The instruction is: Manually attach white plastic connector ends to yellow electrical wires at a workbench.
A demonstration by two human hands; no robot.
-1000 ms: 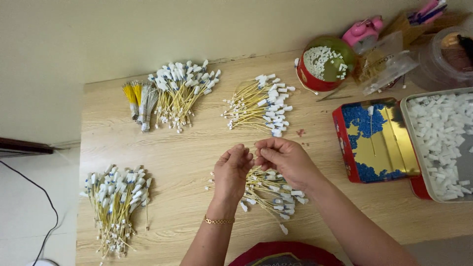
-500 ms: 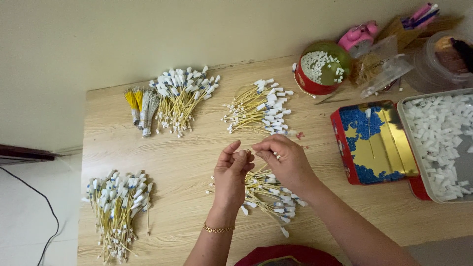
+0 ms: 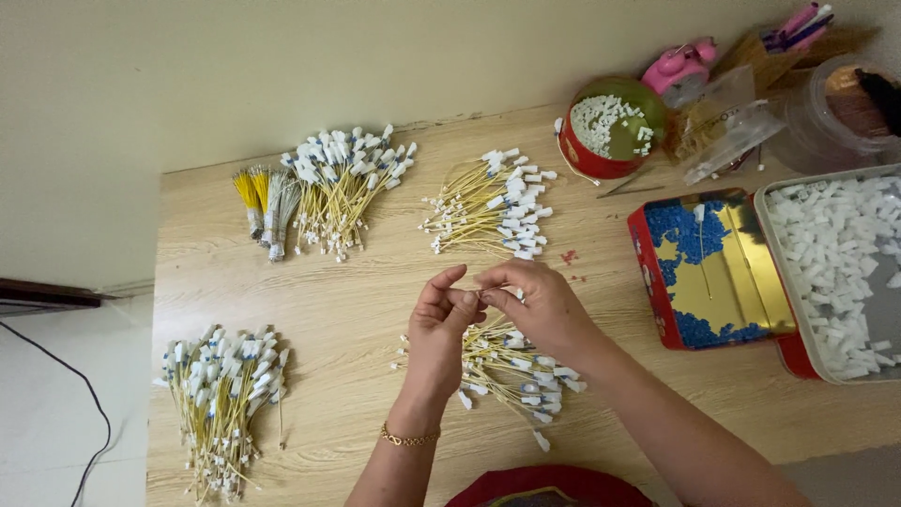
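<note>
Above the counter (image 3: 357,300), I see my left hand (image 3: 436,338) and right hand (image 3: 544,310) meet fingertip to fingertip, both pinching one thin yellow wire (image 3: 479,297). Its pile (image 3: 511,361) lies just beneath, toward five o'clock.

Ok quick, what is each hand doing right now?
Left hand: fingers pinched on a small piece, too small to tell.
Right hand: pinched on the same piece, above the stick pile.

Yellow cables (image 3: 488,211) with white ends, a red tin (image 3: 713,272) with blue-and-gold inside, pale wooden table (image 3: 357,291).
</note>
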